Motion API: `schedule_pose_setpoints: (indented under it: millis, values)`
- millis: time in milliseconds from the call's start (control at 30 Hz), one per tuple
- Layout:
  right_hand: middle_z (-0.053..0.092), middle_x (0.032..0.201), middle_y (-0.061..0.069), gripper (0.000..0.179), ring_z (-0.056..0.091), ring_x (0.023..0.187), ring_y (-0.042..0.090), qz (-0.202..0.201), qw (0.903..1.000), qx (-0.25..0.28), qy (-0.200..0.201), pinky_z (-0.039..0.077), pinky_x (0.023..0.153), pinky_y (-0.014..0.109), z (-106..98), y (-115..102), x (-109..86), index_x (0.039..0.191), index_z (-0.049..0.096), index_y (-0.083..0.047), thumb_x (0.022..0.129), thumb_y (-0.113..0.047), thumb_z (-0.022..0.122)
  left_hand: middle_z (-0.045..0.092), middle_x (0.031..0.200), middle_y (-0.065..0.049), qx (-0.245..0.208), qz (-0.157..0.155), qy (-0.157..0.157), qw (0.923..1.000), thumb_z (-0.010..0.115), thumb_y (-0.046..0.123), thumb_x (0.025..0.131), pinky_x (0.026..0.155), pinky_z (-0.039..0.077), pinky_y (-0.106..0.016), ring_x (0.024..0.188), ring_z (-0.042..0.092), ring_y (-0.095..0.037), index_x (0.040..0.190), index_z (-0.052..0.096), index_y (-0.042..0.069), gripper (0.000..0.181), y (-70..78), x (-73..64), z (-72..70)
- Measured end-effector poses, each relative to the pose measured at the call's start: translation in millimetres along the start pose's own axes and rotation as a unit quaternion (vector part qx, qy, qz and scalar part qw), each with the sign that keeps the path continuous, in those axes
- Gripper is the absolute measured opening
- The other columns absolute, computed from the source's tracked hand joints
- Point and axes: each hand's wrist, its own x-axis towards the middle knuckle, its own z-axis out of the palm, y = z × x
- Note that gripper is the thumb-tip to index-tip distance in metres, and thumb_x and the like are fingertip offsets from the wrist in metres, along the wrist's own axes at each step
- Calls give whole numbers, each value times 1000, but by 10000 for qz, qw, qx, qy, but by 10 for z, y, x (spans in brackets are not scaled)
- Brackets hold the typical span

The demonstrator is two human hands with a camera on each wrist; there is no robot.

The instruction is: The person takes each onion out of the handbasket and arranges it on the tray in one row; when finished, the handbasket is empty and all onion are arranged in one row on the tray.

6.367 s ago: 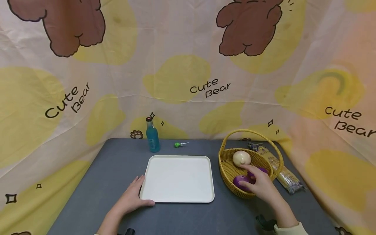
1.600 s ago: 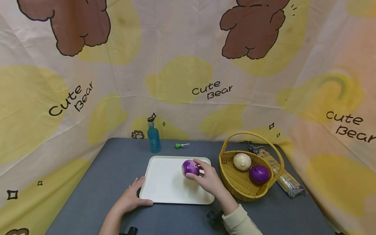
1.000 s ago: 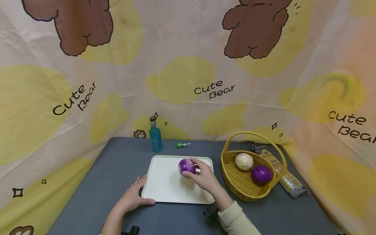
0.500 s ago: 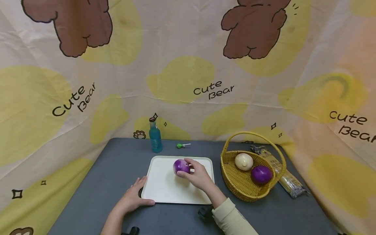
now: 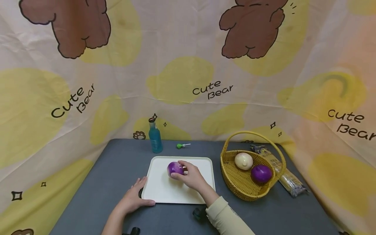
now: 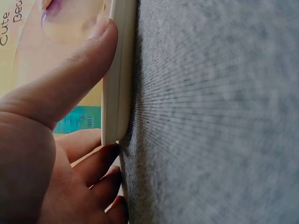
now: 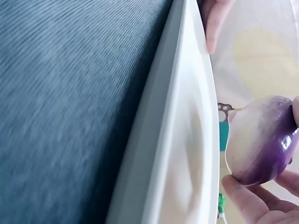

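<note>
My right hand (image 5: 191,175) holds a glossy purple onion (image 5: 174,168) between thumb and fingers over the white tray (image 5: 164,194). In the right wrist view the onion (image 7: 261,140) shows a pale side with a small pointed tip. A shadow lies under it on the tray. My left hand (image 5: 133,197) rests at the tray's near left corner, fingers along the left edge and thumb along the front edge. In the left wrist view the thumb (image 6: 88,65) lies at the rim. Another purple onion (image 5: 261,174) and a white one (image 5: 243,161) lie in the yellow basket (image 5: 235,187).
Behind the tray stand a blue bottle (image 5: 155,138) and a green lollipop (image 5: 180,146) lying on its side. The basket's tall handle (image 5: 249,132) arches up at the right. A long clear packet (image 5: 289,181) lies behind the basket. A printed cloth (image 5: 176,81) hangs behind the table.
Earlier my right hand was in the basket at a purple onion. It has carried that onion left over the tray, drifting further left and slightly nearer. The left hand has stayed at the tray's corner.
</note>
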Motion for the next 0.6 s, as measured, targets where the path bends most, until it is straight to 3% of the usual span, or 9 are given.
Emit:
schedule_pose_setpoints:
  millis: [200, 600]
  values:
    - [65, 133, 7, 70, 66, 114, 26, -86, 9999, 97, 34, 57, 91, 41, 114, -29, 70, 142, 58, -12, 85, -48, 79, 22, 163, -28, 21, 35, -22, 10000, 90, 51, 68, 110, 19, -78, 146, 14, -61, 160, 27, 6, 121, -21, 9, -3]
    - [66, 129, 8, 70, 65, 113, 22, 151, 9997, 125, -122, 57, 91, 39, 324, -105, 178, 142, 58, -14, 86, -52, 77, 22, 164, -26, 15, 78, -96, 9999, 89, 51, 70, 110, 20, -77, 148, 13, -58, 160, 26, 6, 119, -5, 3, -11]
